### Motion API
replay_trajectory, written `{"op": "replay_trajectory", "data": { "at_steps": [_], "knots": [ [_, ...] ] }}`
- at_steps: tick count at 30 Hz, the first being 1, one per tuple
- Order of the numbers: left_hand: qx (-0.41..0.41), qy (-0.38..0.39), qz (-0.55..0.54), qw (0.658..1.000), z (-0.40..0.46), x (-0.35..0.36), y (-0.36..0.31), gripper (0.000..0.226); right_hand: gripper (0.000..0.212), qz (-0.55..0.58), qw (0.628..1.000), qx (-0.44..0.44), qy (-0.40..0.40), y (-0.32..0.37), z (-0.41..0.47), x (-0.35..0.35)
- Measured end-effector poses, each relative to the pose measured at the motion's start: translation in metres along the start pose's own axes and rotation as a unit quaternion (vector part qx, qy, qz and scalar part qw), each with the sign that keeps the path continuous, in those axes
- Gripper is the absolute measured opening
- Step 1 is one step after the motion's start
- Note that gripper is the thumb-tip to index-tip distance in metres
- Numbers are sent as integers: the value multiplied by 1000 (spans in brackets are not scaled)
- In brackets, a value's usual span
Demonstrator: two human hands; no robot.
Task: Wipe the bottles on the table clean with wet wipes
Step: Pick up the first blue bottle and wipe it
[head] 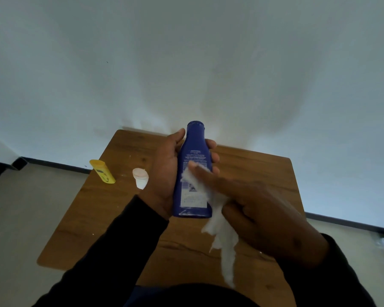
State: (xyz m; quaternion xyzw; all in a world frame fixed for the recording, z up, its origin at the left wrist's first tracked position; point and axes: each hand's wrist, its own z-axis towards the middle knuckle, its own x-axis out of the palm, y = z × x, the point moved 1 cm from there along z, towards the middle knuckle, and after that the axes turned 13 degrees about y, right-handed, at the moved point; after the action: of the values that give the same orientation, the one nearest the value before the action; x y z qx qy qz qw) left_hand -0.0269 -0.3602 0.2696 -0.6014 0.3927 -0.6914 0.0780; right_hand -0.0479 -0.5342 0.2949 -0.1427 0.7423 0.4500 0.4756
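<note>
Gripping the blue bottle left hand, right hand pinching the wet wipe against it; slick plastic could slip

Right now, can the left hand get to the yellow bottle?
Probably not yet: the left hand grips the blue bottle while the right hand presses the wet wipe on it. The yellow bottle lies unobstructed on the table, left of it.

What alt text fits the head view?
A left hand holds a blue bottle above a wooden table while the right hand presses a white wipe to its label. A yellow bottle and small white container sit left.
</note>
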Motion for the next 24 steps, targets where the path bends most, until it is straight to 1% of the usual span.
{"op": "replay_trajectory", "data": {
  "at_steps": [2, 3, 4, 6, 7, 9, 11, 12, 15, 17, 19, 20, 21, 23, 24],
  "knots": [
    [12, -7, 3, 1000, 1, -1, 1, 55, 69, 2, 999, 20, -45, -6, 1, -2],
    [14, -9, 4, 1000, 1, -2, 0, 55, 66, 21, 999, 22, -31, -6, 0, -3],
    [13, -9, 5, 1000, 1, -3, 0, 56, 64, 36, 999, 14, 0, -4, -2, -4],
    [3, -13, 6, 1000, 0, -2, -2, 56, 67, 19, 999, -9, 46, 3, -5, -3],
    [-1, -15, 5, 1000, 0, -2, -2, 55, 70, 1, 999, -16, 43, 6, -5, -2],
    [5, -17, 4, 1000, 1, 1, -1, 54, 75, -22, 1000, 2, 11, 6, -3, -4],
    [22, -23, 9, 999, 1, 1, -1, 52, 69, -5, 1000, 16, -13, 1, -5, -8],
    [24, -24, 11, 999, 1, 1, -1, 51, 66, 5, 1000, 15, -3, 1, -6, -11],
    [8, -29, 25, 999, 0, 1, -3, 51, 65, -6, 997, -11, 74, 14, -8, -9],
    [0, -33, 29, 999, 1, 2, -2, 52, 67, -33, 998, -7, 54, 13, -5, -6],
    [13, -44, 42, 998, 1, 2, 0, 51, 74, -42, 998, 29, 26, 7, -3, -12],
    [21, -49, 47, 997, 1, 2, 1, 51, 72, -40, 999, 28, 8, 4, -5, -15],
    [25, -52, 49, 997, 0, 2, 2, 51, 68, -28, 999, 21, 8, 4, -7, -16],
    [11, -53, 40, 998, -1, 0, 2, 51, 62, -13, 998, 3, 57, 11, -10, -13],
    [-1, -53, 35, 998, -2, -1, 2, 52, 64, -27, 997, -10, 70, 15, -9, -9]
  ]
}}
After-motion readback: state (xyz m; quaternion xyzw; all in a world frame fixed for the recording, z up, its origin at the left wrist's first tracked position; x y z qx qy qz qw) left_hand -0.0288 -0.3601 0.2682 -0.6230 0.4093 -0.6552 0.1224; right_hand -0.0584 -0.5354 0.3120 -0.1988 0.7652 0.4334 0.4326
